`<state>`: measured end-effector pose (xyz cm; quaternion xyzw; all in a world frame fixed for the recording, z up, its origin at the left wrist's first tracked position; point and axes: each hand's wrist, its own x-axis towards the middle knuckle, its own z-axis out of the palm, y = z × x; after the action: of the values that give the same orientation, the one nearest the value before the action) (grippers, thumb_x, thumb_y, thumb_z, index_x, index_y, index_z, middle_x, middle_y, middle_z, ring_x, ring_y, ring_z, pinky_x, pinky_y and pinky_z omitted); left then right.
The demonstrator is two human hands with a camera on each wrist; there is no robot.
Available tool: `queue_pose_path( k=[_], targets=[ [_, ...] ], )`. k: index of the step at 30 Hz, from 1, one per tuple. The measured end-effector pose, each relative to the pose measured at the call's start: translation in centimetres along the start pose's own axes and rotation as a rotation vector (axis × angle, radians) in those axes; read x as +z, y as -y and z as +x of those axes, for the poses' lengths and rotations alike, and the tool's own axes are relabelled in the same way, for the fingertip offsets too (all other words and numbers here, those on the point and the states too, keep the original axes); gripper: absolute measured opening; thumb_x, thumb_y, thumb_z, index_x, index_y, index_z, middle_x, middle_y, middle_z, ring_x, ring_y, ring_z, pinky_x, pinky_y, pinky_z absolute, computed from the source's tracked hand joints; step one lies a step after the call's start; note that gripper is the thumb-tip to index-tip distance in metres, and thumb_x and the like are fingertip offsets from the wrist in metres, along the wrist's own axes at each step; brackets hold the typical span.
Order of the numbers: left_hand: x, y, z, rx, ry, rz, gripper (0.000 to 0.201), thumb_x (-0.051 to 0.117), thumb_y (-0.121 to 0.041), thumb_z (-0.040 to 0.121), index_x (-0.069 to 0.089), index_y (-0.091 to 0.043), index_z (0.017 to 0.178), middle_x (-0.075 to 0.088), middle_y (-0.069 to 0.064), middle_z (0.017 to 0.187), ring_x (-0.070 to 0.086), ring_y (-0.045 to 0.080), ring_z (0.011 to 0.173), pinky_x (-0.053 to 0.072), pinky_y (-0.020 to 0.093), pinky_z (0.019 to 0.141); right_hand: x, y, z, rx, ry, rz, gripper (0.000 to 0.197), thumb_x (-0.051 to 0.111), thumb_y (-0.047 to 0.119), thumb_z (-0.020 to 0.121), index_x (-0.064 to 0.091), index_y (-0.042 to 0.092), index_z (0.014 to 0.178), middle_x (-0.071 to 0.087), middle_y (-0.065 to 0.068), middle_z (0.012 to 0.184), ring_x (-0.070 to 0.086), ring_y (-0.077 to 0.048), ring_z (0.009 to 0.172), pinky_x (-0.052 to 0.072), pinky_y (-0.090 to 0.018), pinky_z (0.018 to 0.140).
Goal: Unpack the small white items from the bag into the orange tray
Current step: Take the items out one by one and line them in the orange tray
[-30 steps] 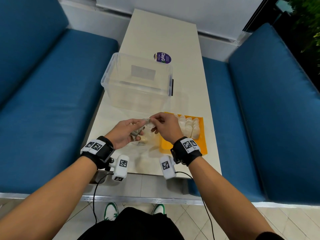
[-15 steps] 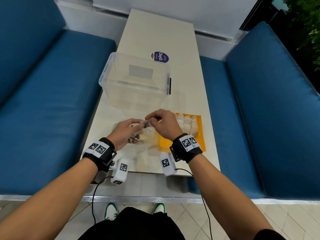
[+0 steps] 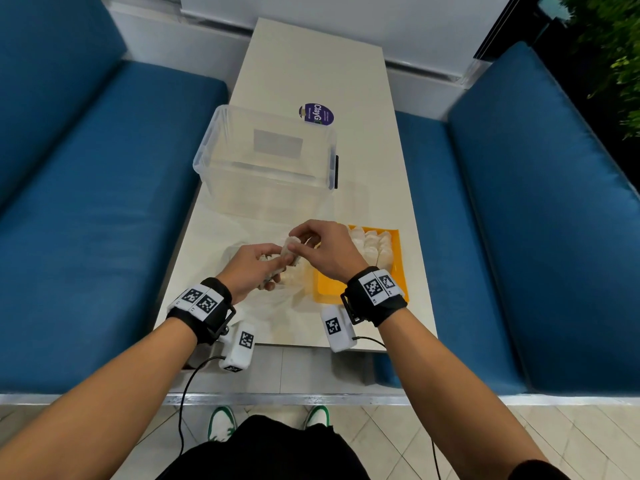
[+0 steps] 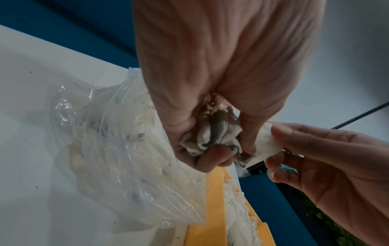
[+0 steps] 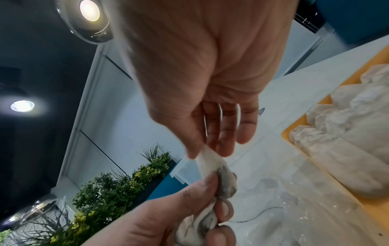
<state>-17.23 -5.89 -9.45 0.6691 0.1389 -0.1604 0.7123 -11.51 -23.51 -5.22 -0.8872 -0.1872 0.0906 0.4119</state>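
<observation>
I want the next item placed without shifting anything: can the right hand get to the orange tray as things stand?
Probably yes: the right hand pinches a white item right beside the orange tray, with nothing between them.

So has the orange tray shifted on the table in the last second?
No. The orange tray sits in the same spot along the table's right edge.

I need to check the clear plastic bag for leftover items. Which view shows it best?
The left wrist view: the clear plastic bag lies open on the table, white contents visible. The head view shows the bag small, partly behind the left hand. The right wrist view catches only a blurred strip.
</observation>
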Motion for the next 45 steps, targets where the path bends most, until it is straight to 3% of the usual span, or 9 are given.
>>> queue_pose_path(
  k=[3, 7, 14, 17, 22, 27, 30, 35, 45],
  targets=[
    [0.2, 0.0, 0.2, -0.022, 0.009, 0.002, 0.027, 0.076, -0.021, 0.093, 0.073, -0.005, 0.115, 0.061, 0.010, 0.086, 0.058, 0.013, 0.060, 0.048, 0.027, 0.054, -0.2, -0.3, 0.1, 0.020, -0.023, 0.011, 0.007, 0.074, 0.021, 0.091, 0.078, 0.017, 0.095, 0.071, 0.006, 0.082, 0.065, -0.014, 0.080, 0.047, -0.014, 0.070],
    [0.3, -0.1, 0.2, -0.047, -0.007, 0.024, 0.027, 0.076, -0.021, 0.093, 0.073, -0.009, 0.116, 0.062, 0.009, 0.087, 0.060, 0.016, 0.063, 0.049, 0.029, 0.055, -1.6, -1.0, 0.0, 0.006, -0.054, -0.025, 0.008, 0.075, 0.022, 0.090, 0.080, 0.018, 0.096, 0.072, 0.007, 0.082, 0.068, -0.012, 0.081, 0.051, -0.016, 0.077],
    [-0.4, -0.1, 0.8, -0.133, -0.088, -0.018, 0.016, 0.067, -0.007, 0.098, 0.069, -0.001, 0.112, 0.061, 0.011, 0.083, 0.058, 0.019, 0.067, 0.049, 0.028, 0.052, -6.0, -6.3, -0.8, 0.105, 0.012, -0.234, 0.014, 0.069, 0.016, 0.094, 0.079, 0.015, 0.103, 0.075, -0.001, 0.103, 0.066, -0.015, 0.096, 0.052, -0.030, 0.091],
    [-0.4, -0.2, 0.9, -0.170, -0.111, -0.069, 0.018, 0.065, -0.001, 0.097, 0.066, 0.002, 0.114, 0.058, 0.011, 0.085, 0.056, 0.021, 0.067, 0.048, 0.028, 0.050, -6.4, -9.3, -1.0, 0.190, 0.062, -0.329, 0.013, 0.072, 0.011, 0.091, 0.078, 0.014, 0.101, 0.073, -0.005, 0.101, 0.066, -0.019, 0.096, 0.054, -0.027, 0.087],
    [-0.3, -0.2, 0.9, -0.190, -0.114, -0.055, 0.016, 0.065, -0.001, 0.097, 0.066, 0.001, 0.113, 0.058, 0.012, 0.084, 0.056, 0.021, 0.067, 0.047, 0.028, 0.051, -5.3, -12.9, -0.5, 0.310, 0.080, -0.412, 0.019, 0.077, 0.012, 0.086, 0.069, 0.029, 0.081, 0.064, -0.009, 0.103, 0.063, -0.018, 0.088, 0.046, -0.017, 0.072],
    [-0.7, -0.4, 0.6, -0.185, -0.130, -0.048, 0.018, 0.065, -0.001, 0.096, 0.067, 0.002, 0.114, 0.059, 0.012, 0.086, 0.057, 0.021, 0.067, 0.048, 0.029, 0.051, -4.7, -13.7, 0.1, 0.324, 0.025, -0.410, 0.006, 0.076, 0.014, 0.088, 0.075, 0.019, 0.091, 0.064, -0.004, 0.096, 0.061, -0.019, 0.090, 0.053, -0.028, 0.079],
    [-1.0, -0.5, 0.6, -0.184, -0.144, -0.041, 0.017, 0.065, -0.001, 0.096, 0.067, 0.002, 0.113, 0.059, 0.013, 0.087, 0.057, 0.021, 0.068, 0.048, 0.029, 0.051, -4.4, -14.2, 0.5, 0.327, -0.016, -0.417, 0.004, 0.075, 0.017, 0.088, 0.075, 0.020, 0.091, 0.061, -0.005, 0.097, 0.059, -0.018, 0.088, 0.046, -0.024, 0.074],
    [-1.1, -0.7, 0.6, -0.194, -0.158, -0.036, 0.016, 0.064, -0.001, 0.096, 0.067, 0.001, 0.112, 0.060, 0.012, 0.087, 0.057, 0.021, 0.069, 0.047, 0.032, 0.056, -4.2, -14.8, 0.7, 0.357, -0.052, -0.324, 0.005, 0.076, 0.017, 0.088, 0.075, 0.016, 0.093, 0.065, -0.008, 0.100, 0.062, -0.017, 0.088, 0.054, -0.027, 0.081],
    [-1.2, -0.7, 0.6, -0.220, -0.113, -0.056, 0.020, 0.065, -0.002, 0.096, 0.065, 0.001, 0.116, 0.060, 0.012, 0.091, 0.057, 0.021, 0.071, 0.047, 0.033, 0.057, -4.0, -15.1, 0.6, 0.331, -0.117, -0.311, 0.012, 0.076, 0.013, 0.087, 0.073, 0.020, 0.096, 0.063, -0.004, 0.098, 0.062, -0.015, 0.087, 0.053, -0.024, 0.080]
  ],
)
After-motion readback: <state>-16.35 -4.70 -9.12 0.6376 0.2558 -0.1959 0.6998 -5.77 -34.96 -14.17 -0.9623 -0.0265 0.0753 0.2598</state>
